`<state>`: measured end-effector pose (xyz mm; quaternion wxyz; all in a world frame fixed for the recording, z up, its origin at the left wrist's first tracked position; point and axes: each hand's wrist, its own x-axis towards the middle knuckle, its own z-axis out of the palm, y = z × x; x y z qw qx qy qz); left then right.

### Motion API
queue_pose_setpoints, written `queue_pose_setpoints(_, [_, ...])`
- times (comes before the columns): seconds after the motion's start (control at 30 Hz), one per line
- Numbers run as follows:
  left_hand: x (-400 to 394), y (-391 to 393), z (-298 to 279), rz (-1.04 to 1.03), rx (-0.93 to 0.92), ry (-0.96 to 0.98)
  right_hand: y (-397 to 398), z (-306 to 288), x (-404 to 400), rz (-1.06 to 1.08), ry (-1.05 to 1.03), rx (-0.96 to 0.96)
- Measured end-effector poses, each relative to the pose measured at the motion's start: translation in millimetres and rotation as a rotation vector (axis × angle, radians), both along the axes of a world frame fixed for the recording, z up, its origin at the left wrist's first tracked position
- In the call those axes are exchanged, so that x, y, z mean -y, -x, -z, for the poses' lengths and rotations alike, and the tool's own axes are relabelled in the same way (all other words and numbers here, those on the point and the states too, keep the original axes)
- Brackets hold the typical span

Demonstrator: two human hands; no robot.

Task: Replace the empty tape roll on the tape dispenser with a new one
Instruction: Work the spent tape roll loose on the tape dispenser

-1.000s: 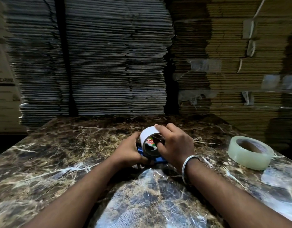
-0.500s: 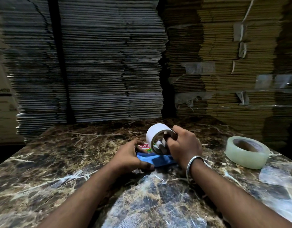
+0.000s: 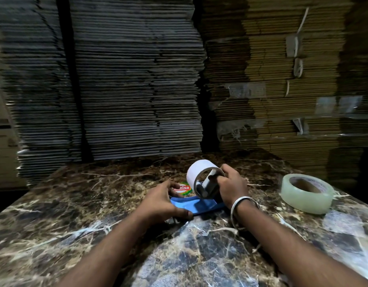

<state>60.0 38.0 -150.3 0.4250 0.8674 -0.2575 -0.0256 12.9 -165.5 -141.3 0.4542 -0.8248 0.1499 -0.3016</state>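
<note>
A blue tape dispenser [image 3: 196,205] lies on the marbled table [image 3: 75,214], a round red-and-green label showing at its far end. My left hand [image 3: 164,201] presses down on its near end. My right hand [image 3: 230,187] holds the empty white cardboard tape core [image 3: 197,172] lifted just above the dispenser, fingers hooked through its hole. A full roll of clear tape [image 3: 306,193] lies flat on the table to the right, apart from both hands.
Tall stacks of flattened cardboard [image 3: 137,79] rise right behind the table's far edge, grey on the left and brown on the right [image 3: 282,79]. The table drops off at its left edge.
My right hand has pulled the white core up and to the right, off the dispenser. My left hand has shifted from the roll down onto the dispenser's blue body.
</note>
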Motion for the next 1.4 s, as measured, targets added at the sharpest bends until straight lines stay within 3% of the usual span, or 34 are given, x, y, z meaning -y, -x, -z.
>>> queue_pose_setpoints(0.17, [1.4, 10.1, -3.3, 0.05, 0.082, -0.044, -1.6, 5.7, 2.6, -0.017, -0.046, 0.112])
queue_pose_setpoints(0.3, [1.4, 12.4, -1.4, 0.072, 0.03, 0.079, -7.4, 13.0, 6.0, -0.061, -0.072, 0.112])
queue_pose_setpoints(0.47, [-2.1, 8.8, 0.1, 0.147, -0.208, 0.474, -8.3, 13.2, 4.2, -0.173, -0.135, 0.111])
queue_pose_setpoints(0.67, [-1.0, 16.2, -8.0, 0.145, -0.016, 0.524, -9.1, 12.4, -3.7, -0.343, -0.185, 0.11])
queue_pose_setpoints(0.9, [5.4, 20.5, -9.3, 0.201, -0.087, 0.722, -7.3, 14.7, -10.4, -0.502, -0.187, 0.095])
queue_pose_setpoints(0.97, [4.9, 19.7, -9.7, 0.175, -0.118, 0.756, -7.8, 13.5, -11.3, -0.509, -0.153, 0.092])
queue_pose_setpoints(1.13, [4.8, 16.1, -9.0, 0.156, -0.186, 0.785, 1.8, 4.9, -6.4, -0.643, -0.327, 0.171])
queue_pose_setpoints(1.23, [3.9, 16.6, -8.4, 0.17, -0.149, 0.778, 7.6, 5.8, -6.6, -0.757, -0.227, 0.134])
queue_pose_setpoints(1.4, [3.1, 17.1, -7.1, 0.159, -0.132, 0.758, 5.6, 7.2, -10.1, -0.696, -0.127, 0.089])
